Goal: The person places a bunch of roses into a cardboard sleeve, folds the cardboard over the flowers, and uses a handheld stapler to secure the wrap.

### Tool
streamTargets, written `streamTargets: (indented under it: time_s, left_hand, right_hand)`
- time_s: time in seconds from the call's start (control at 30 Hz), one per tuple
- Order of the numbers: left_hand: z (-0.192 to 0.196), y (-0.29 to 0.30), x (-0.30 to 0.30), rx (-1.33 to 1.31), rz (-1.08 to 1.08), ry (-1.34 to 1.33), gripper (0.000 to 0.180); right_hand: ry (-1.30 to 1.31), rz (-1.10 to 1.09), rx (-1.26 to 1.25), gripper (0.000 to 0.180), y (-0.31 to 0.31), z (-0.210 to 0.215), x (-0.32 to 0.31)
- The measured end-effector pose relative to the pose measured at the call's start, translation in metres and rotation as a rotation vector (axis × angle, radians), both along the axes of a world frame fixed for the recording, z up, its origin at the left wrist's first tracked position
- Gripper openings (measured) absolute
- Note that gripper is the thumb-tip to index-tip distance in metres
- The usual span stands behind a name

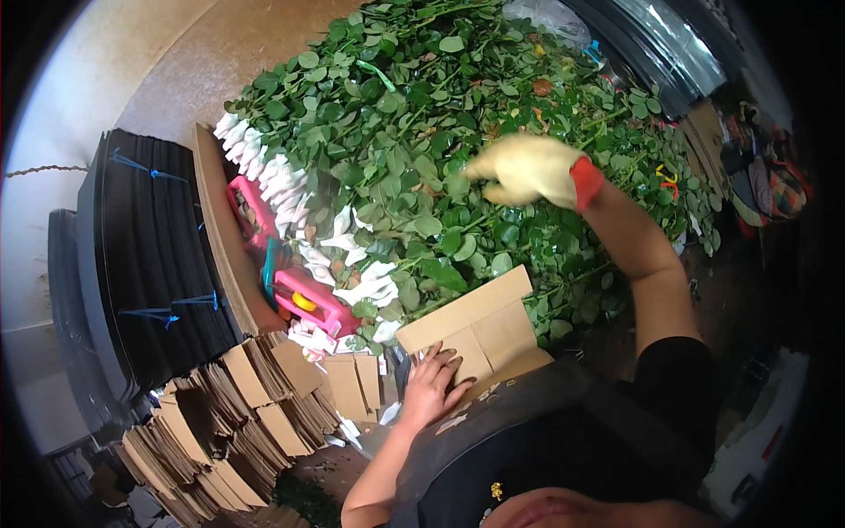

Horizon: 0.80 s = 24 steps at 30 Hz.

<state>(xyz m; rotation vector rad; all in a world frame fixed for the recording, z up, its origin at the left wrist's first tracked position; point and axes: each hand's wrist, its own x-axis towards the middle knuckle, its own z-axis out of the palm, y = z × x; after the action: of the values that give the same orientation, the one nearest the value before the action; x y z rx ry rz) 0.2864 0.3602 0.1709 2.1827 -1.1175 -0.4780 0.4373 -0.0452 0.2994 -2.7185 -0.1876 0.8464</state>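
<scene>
Bare and with its fingers spread, my left hand [429, 387] lies on the near left part of a folded piece of brown cardboard [480, 330]. The cardboard stands against my apron at the table's near side. My right hand [528, 172], in a pale yellow glove with a red cuff, is stretched out over a large heap of leafy green stems [440, 185]. It is somewhat blurred; its thumb and fingers look apart, and I see nothing held in it. White-wrapped flower heads [273, 180] line the heap's left side.
Pink plastic holders [312, 299] stand by the white heads, beside a long cardboard strip [224, 229]. Farther left is a stack of black sheets [150, 255] tied with blue cord. Bundles of folded cardboard [233, 422] fill the lower left. Clear plastic [550, 22] lies at the far edge.
</scene>
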Motion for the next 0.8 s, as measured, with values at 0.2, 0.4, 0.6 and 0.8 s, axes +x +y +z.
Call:
streamTargets:
  time_s: [0.2,0.4,0.6,0.8]
  left_hand:
    - [0.006,-0.006,0.0,0.037,0.031,0.008,0.039]
    - [0.007,-0.003,0.002,-0.012,0.005,0.024,0.036]
    - [-0.007,-0.002,0.002,-0.044,-0.013,-0.006,0.037]
    - [0.009,-0.004,0.008,-0.09,0.002,0.019,0.08]
  right_hand:
    - [-0.813,-0.004,-0.345,0.026,0.003,-0.091,0.138]
    - [-0.537,-0.035,-0.435,0.027,0.0,-0.158,0.128]
    - [-1.349,0.145,-0.173,0.032,-0.033,-0.013,0.034]
    - [-0.691,0.175,-0.128,0.056,0.006,0.08,-0.149]
